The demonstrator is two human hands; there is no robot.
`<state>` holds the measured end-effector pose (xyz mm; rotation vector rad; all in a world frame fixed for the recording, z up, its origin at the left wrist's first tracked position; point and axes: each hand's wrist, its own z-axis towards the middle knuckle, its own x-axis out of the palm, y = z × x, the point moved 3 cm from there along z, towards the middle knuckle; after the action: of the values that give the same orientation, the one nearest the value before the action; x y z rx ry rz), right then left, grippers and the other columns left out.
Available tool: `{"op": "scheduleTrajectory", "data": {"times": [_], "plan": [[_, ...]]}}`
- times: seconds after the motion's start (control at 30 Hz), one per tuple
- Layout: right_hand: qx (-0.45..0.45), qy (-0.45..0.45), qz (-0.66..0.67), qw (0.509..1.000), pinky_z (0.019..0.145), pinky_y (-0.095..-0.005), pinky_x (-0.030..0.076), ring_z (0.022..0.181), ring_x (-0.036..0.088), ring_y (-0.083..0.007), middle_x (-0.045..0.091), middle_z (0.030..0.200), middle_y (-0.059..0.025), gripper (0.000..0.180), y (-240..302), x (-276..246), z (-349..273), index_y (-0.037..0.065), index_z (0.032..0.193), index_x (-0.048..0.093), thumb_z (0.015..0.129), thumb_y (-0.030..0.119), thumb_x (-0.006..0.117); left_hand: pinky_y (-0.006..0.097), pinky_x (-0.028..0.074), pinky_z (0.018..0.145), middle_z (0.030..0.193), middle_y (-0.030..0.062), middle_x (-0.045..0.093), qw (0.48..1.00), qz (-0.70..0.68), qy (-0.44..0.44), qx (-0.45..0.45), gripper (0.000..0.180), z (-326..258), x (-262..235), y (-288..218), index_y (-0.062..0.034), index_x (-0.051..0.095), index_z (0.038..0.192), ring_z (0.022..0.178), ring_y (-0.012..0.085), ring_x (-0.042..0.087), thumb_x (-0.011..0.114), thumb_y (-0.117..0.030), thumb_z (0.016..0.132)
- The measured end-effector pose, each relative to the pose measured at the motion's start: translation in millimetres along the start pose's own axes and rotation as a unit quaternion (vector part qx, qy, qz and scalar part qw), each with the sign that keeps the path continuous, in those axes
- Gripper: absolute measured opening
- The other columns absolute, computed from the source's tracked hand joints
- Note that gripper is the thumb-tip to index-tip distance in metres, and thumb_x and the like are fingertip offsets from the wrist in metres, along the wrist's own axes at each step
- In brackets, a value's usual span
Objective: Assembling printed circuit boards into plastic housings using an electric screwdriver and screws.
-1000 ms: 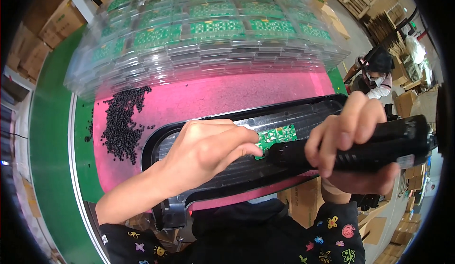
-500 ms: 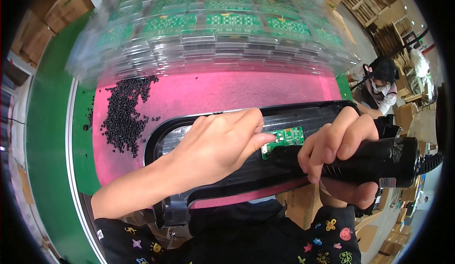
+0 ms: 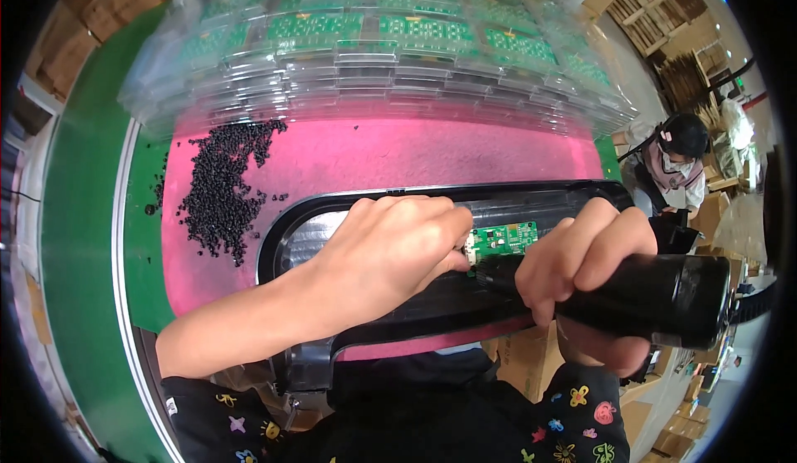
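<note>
My right hand (image 3: 585,276) is wrapped round a black electric screwdriver (image 3: 664,297) lying nearly level, its nose pointing left. That nose reaches the lower left part of a small green circuit board (image 3: 506,237), which has a white connector at its left end. At this same end my left hand (image 3: 407,243) has its thumb and fingers closed, touching the board's edge; whatever they pinch is hidden behind the knuckles. Under both hands a long black plastic housing (image 3: 332,222) with a rounded left end lies open side up, the board inside it. The screwdriver's tip is hard to make out.
Loose small black screws (image 3: 220,189) form a pile left of the housing on a pink mat (image 3: 398,151). Stacked clear plastic trays (image 3: 365,89) with green circuit boards rise at the back. Another person (image 3: 672,164) sits at the far right, near cardboard boxes (image 3: 706,205).
My left thumb has slid off the board's face to its left edge. The screwdriver's back end has dipped a little. The whole view has shifted slightly.
</note>
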<state>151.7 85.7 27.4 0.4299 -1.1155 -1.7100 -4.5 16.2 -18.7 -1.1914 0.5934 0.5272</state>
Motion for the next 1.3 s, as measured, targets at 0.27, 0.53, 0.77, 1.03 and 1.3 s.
{"op": "scheduleTrajectory", "data": {"times": [0.27,0.53,0.77,1.03,1.3], "plan": [[-0.235,-0.103,0.072,0.964,0.032,-0.022,0.044,0.036,0.051,-0.01,0.051,0.081,-0.0066,0.045,31,1,6,0.004,0.085,0.041,0.079,0.032,0.075,0.038,0.052,0.062,0.082,0.0104,0.065,0.996,-0.013,0.024,0.083,0.017,1,3,-6,-0.0024,0.063,0.087,0.077,0.0309,0.064,0.073,-0.014,0.079],[-0.263,-0.112,0.111,0.952,0.03,-0.0232,0.046,0.036,0.052,-0.0104,0.051,0.083,-0.0086,0.038,50,-7,7,0.002,0.086,0.042,0.079,0.022,0.073,0.035,0.052,0.062,0.079,0.0115,0.066,0.984,-0.083,-0.017,0.154,0.021,8,-3,-16,0.0011,0.065,0.092,0.069,0.0293,0.064,0.076,-0.006,0.075],[-0.17,-0.091,-0.018,0.981,0.039,-0.0248,0.045,0.041,0.053,-0.012,0.05,0.092,-0.0095,0.047,61,-34,-10,0.002,0.095,0.04,0.084,0.037,0.07,0.041,0.047,0.089,0.118,0.0145,0.061,0.988,-0.092,-0.033,0.122,0.1,12,-10,-21,0.0009,0.051,0.125,0.108,0.0311,0.057,0.089,-0.045,0.045],[-0.07,-0.177,-0.126,0.973,0.041,-0.0273,0.042,0.04,0.046,-0.0126,0.046,0.089,-0.0126,0.056,47,-62,-26,0.001,0.095,0.041,0.084,0.051,0.061,0.041,0.026,0.079,0.098,0.0156,0.042,0.978,-0.036,-0.108,0.177,0.041,-1,-12,-7,-0.0075,0.028,0.1,0.084,0.0224,0.032,0.059,-0.018,0.077],[-0.046,-0.188,-0.122,0.974,0.04,-0.0256,0.041,0.04,0.046,-0.0115,0.046,0.086,-0.011,0.057,38,-68,-26,0.001,0.092,0.042,0.082,0.053,0.063,0.041,0.027,0.074,0.092,0.0153,0.041,0.98,-0.039,-0.112,0.162,0.039,2,-6,-11,-0.006,0.028,0.101,0.081,0.0221,0.033,0.055,-0.002,0.074]]}}
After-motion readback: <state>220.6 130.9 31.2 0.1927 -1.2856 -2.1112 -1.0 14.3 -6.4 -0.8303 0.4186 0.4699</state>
